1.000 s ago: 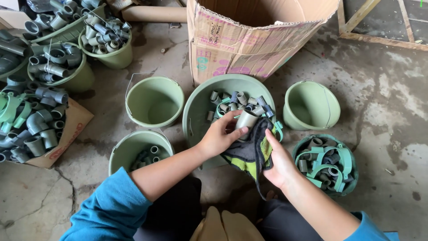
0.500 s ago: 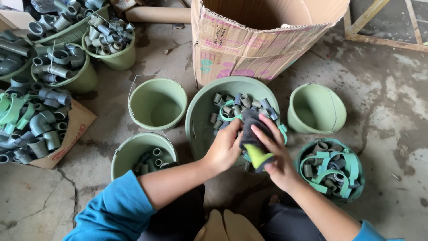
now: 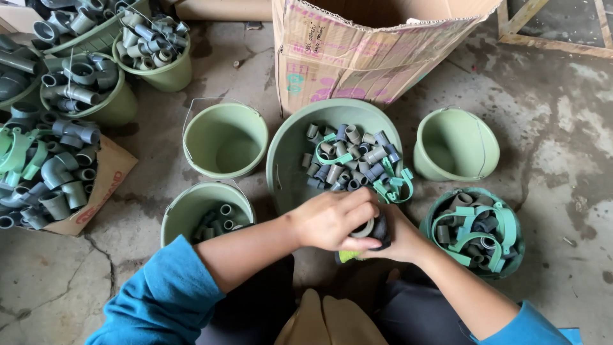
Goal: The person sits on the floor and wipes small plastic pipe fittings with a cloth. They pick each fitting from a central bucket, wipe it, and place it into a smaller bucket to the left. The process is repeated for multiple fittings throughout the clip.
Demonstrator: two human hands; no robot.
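My left hand point(image 3: 332, 219) grips a short grey pipe fitting point(image 3: 365, 229) at the near rim of a wide green basin point(image 3: 287, 150). My right hand point(image 3: 401, 237) sits just behind it, closed on a dark cloth point(image 3: 379, 229) with a yellow-green edge that wraps part of the fitting. The two hands touch. The basin holds several grey pipe fittings point(image 3: 348, 156) and green clamps point(image 3: 393, 187) piled toward its right side.
An empty green bucket point(image 3: 225, 139) stands left of the basin and another empty bucket point(image 3: 455, 144) right. A bucket with a few fittings point(image 3: 205, 214) is near left; a dish of clamps point(image 3: 476, 230) near right. A cardboard box point(image 3: 370, 48) stands behind; more filled buckets point(image 3: 86, 86) far left.
Both hands have pulled back from over the basin toward me, with the fitting and cloth. The cloth, earlier hanging loose, is now bunched tight around the fitting.
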